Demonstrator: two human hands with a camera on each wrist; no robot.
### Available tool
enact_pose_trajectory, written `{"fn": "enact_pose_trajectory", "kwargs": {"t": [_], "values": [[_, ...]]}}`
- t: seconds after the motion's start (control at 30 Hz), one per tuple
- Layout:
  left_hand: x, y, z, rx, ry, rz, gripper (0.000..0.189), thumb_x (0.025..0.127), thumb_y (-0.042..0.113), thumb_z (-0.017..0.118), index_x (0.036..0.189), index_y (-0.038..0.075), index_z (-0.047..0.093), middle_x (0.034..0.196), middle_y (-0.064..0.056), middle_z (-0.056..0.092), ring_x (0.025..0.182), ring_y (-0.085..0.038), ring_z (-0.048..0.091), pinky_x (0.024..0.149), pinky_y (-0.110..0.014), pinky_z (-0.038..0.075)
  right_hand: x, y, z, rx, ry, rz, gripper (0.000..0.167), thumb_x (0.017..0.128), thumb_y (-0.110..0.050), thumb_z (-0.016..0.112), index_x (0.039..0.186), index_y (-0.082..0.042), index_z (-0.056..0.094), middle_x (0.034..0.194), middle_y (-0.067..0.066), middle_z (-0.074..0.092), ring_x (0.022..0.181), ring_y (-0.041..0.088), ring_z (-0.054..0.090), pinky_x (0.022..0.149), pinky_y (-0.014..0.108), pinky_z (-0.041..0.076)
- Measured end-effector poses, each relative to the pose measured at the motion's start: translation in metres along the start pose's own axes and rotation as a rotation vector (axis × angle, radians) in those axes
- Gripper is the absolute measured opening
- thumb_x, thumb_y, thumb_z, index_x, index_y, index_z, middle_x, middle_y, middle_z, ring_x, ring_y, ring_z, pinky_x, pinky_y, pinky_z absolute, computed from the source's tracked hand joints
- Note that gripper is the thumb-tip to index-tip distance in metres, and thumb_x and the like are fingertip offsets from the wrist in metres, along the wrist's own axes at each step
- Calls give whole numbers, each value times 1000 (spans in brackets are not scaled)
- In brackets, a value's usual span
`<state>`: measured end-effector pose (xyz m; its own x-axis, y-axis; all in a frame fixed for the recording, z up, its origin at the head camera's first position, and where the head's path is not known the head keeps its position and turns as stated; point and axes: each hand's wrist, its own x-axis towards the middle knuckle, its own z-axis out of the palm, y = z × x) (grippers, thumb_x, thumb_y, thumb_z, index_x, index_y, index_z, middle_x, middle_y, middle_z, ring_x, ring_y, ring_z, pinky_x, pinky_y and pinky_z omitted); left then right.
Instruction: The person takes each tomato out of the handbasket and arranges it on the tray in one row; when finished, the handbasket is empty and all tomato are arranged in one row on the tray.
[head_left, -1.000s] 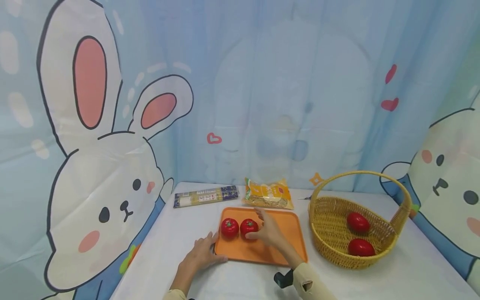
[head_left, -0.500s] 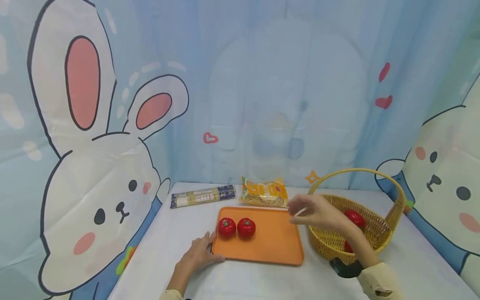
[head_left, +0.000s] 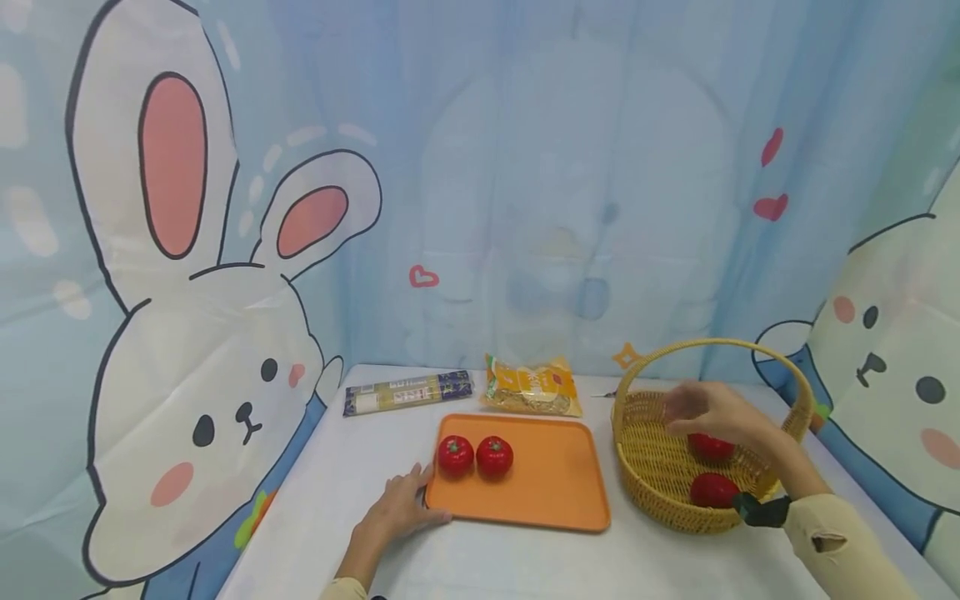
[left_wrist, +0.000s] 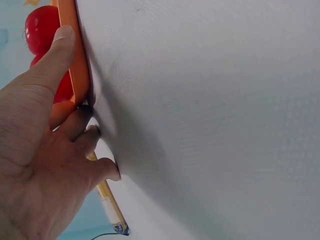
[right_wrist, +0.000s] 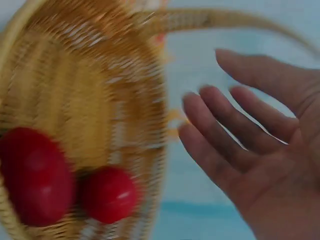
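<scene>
My left hand (head_left: pixel 401 504) rests at the near left corner of an orange tray (head_left: pixel 555 475). In the left wrist view its thumb (left_wrist: pixel 57 55) lies along the tray's outer wall and the other fingers spread round the corner. Two red tomatoes (head_left: pixel 455 456) with green stem tops sit side by side in the tray's left part. Over the wicker basket (head_left: pixel 652 500) at the right is my right hand (head_left: pixel 716 412), holding nothing, its fingers loosely bent and apart. Inside the basket lie two glossy red rounded fruits (right_wrist: pixel 35 175); the hand partly covers the farther one in the head view.
Behind the tray lie a long noodle packet (head_left: pixel 408 393) and a yellow food bag (head_left: pixel 531 386). The basket's tall handle (head_left: pixel 712 342) arches over it. A printed rabbit curtain (head_left: pixel 525 208) hangs at the back of the white table (head_left: pixel 495 567).
My right hand has left the right-hand tomato, which stays in the tray, and moved right to over the basket. My left hand has stayed at the tray corner.
</scene>
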<state>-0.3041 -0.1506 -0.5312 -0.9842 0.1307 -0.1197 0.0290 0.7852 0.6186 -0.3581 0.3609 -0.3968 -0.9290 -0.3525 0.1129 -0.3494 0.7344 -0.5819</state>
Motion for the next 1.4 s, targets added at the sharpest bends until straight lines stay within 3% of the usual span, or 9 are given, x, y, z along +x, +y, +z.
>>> {"fn": "enact_pose_trajectory", "kwargs": {"t": [0.27,0.43,0.67,0.83,1.07,1.13,1.27,1.4], "values": [[0,-5,-2,-16,-5,6,91,84,40,94,160,10,53,166,-28,43,151,-63,32,116,-79,34,23,59,32,-121,327,63,55,91,-16,88,128,17,63,112,35,72,102,50,71,85,61,62],[-1,-4,-1,-43,-9,41,92,84,40,94,159,8,53,166,-30,41,151,-65,31,116,-80,33,27,76,41,-161,433,167,53,91,-10,83,126,21,58,119,43,64,108,59,63,90,69,55],[0,-1,-1,-25,-2,9,90,84,40,94,159,10,54,167,-26,43,152,-64,31,115,-81,33,23,83,40,-136,444,326,51,91,-2,77,127,25,54,121,47,59,110,61,59,90,70,53],[1,-3,1,-18,-1,-2,90,84,41,94,160,10,54,167,-26,43,152,-63,31,116,-80,34,23,83,38,-112,382,426,53,89,-2,79,126,27,53,120,47,59,109,62,59,90,68,55],[1,-5,2,-18,0,8,91,84,40,94,159,9,54,166,-27,43,152,-63,32,116,-80,34,21,85,41,-105,345,465,27,84,-2,80,85,19,63,84,35,66,81,48,65,64,52,58],[1,-5,2,-15,-1,9,91,84,41,94,159,9,54,166,-27,43,152,-63,32,116,-80,34,21,84,42,-92,355,475,26,81,-2,81,80,18,64,81,35,66,80,49,65,61,51,58],[1,-5,0,-11,0,9,91,84,41,94,159,9,54,166,-27,43,152,-63,32,116,-79,35,21,81,45,-72,383,515,31,80,-4,84,83,21,66,85,38,67,88,55,65,68,56,59],[2,-4,0,-9,-3,4,91,84,41,94,159,9,54,166,-27,43,152,-62,32,116,-79,35,23,78,49,-43,376,528,38,82,-6,84,102,23,71,106,41,69,107,61,59,89,65,54]]}}
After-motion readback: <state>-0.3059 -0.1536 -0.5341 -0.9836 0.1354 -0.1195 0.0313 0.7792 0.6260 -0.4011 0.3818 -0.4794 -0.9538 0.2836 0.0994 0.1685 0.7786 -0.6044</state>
